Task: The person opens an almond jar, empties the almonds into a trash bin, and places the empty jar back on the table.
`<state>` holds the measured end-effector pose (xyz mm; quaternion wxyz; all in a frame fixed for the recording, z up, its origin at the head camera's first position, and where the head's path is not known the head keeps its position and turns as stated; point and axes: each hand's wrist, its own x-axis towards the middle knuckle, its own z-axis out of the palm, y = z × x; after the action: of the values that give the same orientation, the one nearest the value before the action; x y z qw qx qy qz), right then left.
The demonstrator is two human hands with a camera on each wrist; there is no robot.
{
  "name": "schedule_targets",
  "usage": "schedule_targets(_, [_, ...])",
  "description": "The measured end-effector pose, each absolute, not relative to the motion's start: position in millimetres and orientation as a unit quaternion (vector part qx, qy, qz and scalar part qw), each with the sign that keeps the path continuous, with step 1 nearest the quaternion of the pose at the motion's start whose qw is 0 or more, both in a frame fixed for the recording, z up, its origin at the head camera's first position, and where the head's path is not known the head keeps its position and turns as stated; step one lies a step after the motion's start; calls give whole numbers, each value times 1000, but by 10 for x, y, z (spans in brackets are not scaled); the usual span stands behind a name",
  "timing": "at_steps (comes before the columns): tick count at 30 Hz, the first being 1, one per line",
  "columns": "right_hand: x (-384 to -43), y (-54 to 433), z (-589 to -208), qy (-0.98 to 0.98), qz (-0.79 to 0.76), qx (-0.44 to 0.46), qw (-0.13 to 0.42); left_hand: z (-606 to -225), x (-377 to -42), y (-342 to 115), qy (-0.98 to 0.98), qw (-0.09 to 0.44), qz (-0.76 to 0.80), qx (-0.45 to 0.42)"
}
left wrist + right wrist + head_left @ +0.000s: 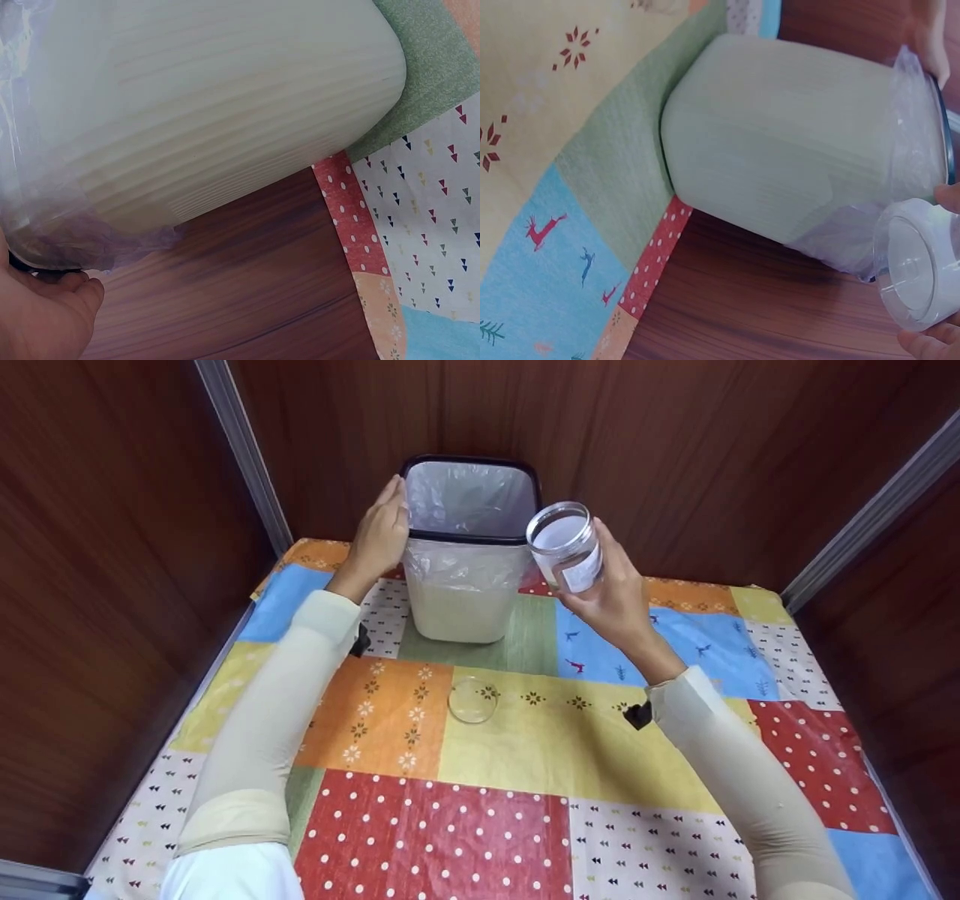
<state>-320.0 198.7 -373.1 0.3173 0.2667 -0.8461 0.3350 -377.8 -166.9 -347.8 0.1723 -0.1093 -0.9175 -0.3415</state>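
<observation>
A pale waste bin (465,600) with a black rim (469,538) and a clear plastic liner (472,499) stands by the back wall. My left hand (381,534) rests against the left of the rim, fingers extended along it. In the left wrist view, fingertips (88,289) touch the rim from outside. At the bin's right, my right hand (619,592) holds a clear jar (581,562) with a white label, its uncovered mouth tilted toward the bin. What lies in the jar cannot be made out. The jar's base shows in the right wrist view.
A clear round disc (473,701), like a lid, lies on the patchwork tablecloth (525,742) in front of the bin. Dark wood panels (675,450) enclose the table at the back and both sides, with metal strips (244,457) at the corners.
</observation>
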Motion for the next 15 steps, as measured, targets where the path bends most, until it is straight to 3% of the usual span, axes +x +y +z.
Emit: schedule_targets(15, [-3121, 2045, -3853, -847, 338, 261, 318, -3484, -3791, -1670, -913, 180, -346, -116])
